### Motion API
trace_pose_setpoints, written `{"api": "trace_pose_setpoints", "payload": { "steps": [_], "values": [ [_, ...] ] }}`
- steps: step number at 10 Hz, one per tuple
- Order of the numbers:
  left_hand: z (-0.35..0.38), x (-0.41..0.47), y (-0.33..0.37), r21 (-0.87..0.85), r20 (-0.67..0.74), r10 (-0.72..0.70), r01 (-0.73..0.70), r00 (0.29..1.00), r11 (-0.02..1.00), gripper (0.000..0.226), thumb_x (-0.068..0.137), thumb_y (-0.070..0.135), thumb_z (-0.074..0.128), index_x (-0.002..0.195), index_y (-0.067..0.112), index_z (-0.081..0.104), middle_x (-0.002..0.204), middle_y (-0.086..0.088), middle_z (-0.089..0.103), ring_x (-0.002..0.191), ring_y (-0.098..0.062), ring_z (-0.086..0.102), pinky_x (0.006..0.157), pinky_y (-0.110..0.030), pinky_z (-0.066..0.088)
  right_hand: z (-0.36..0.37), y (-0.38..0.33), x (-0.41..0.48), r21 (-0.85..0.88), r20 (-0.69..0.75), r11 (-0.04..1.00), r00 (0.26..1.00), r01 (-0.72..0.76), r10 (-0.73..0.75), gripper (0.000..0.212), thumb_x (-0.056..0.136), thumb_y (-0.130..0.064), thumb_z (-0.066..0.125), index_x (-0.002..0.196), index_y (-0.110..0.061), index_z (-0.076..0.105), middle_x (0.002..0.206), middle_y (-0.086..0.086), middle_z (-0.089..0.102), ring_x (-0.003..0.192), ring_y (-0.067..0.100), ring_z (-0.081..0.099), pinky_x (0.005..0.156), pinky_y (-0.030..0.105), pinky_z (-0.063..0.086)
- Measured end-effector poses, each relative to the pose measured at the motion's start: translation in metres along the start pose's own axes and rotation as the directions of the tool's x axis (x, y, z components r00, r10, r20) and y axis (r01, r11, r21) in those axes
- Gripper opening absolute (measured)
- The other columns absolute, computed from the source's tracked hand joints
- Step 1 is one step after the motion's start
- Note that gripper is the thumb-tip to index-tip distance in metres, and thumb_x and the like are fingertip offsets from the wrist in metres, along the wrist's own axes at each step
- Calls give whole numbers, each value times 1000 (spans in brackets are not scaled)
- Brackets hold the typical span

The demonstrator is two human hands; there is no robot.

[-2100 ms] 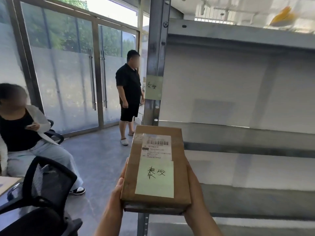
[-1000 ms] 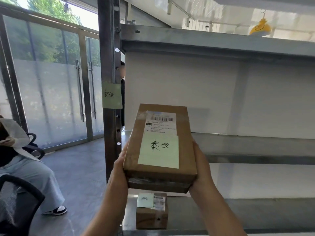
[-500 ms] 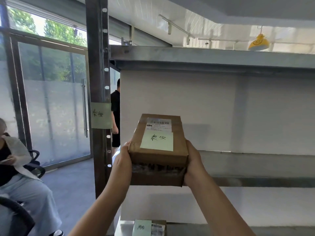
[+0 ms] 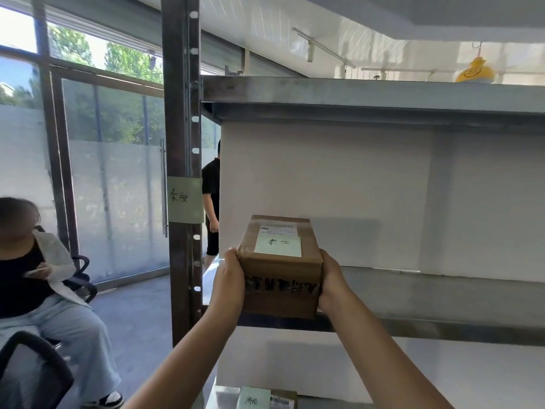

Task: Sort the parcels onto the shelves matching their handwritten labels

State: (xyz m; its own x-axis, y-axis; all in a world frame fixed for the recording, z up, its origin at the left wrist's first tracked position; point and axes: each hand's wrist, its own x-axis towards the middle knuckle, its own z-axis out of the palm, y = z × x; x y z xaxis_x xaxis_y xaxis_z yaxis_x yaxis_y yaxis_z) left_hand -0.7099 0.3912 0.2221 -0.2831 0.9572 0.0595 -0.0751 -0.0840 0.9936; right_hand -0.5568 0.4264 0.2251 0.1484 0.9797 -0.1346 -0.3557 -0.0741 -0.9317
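A brown cardboard parcel [image 4: 280, 278] with a pale green handwritten note on top sits at the front left of the middle metal shelf [image 4: 427, 293]. My left hand [image 4: 231, 276] grips its left side and my right hand [image 4: 331, 281] grips its right side. On the shelf's upright post [image 4: 180, 113] a green label [image 4: 185, 203] carries the same handwritten characters as the parcel's note.
A second small parcel [image 4: 267, 399] with a green note lies on the shelf below. A seated person [image 4: 38, 278] and a black mesh chair [image 4: 29, 376] are at the left. Another person [image 4: 211, 202] stands behind the post by the glass doors. The upper shelf [image 4: 368, 95] hangs overhead.
I have moved closer to the rack and pushed the parcel forward and up, from chest height onto the middle shelf's front edge. Both hands kept their hold on its sides.
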Motion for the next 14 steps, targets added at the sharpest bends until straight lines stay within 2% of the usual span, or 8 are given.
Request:
{"api": "trace_pose_setpoints", "payload": {
  "steps": [2,5,7,8,11,12,13,14],
  "values": [
    [8,9,-2,45,8,-13,12,1000,999,49,103,42,15,111,17,55,96,-11,57,87,-22,52,83,-40,42,-6,4,18,-12,-28,1000,999,-18,18,37,98,-27,45,82,-14,75,68,10,74,70,31,66,67,36,55],
    [13,26,-17,43,-8,-30,31,1000,999,59,104,48,12,138,14,47,112,-11,55,102,-25,49,86,-36,35,-7,8,28,-58,-51,996,997,-62,59,39,100,-32,40,96,-12,73,89,17,71,83,33,67,73,40,56],
    [19,37,-23,38,-12,-10,11,1000,999,68,101,59,12,149,19,37,135,-15,54,109,-23,49,97,-35,37,-8,14,33,54,-32,996,997,-72,74,48,103,-54,29,96,-24,66,93,11,70,85,28,66,73,37,55],
    [19,40,-27,30,-10,18,-18,1000,999,69,100,61,11,149,20,36,138,-14,54,114,-24,51,107,-39,36,-10,22,40,12,-17,999,999,-31,31,50,104,-49,29,103,-23,72,96,11,74,89,27,68,76,36,56],
    [17,30,-31,14,-7,70,-69,998,997,67,102,56,11,144,17,43,121,-8,56,107,-20,49,97,-32,36,-11,27,42,-25,-39,999,999,35,-36,47,102,-38,33,83,-16,69,89,12,71,85,29,67,92,48,54],
    [8,28,-34,37,-46,110,-108,993,993,62,105,50,15,137,13,53,122,-9,61,115,-25,54,99,-34,38,-13,29,38,-29,-71,997,995,66,-67,46,100,-42,35,98,-13,71,102,13,72,97,29,67,97,50,53],
    [-6,20,-37,4,-47,168,-168,985,986,52,106,43,25,138,15,56,136,-4,60,133,-21,49,108,-31,36,-16,30,25,-48,-105,995,990,88,-92,55,97,-51,38,140,-21,56,144,7,57,130,26,54,112,47,42],
    [-18,11,-46,39,-76,175,-173,982,984,44,108,30,27,139,14,52,128,7,55,125,-12,49,98,-20,39,-20,30,6,-114,-176,986,974,121,-140,52,105,-39,35,153,-19,38,158,1,38,145,21,36,121,38,26]
  ]
}}
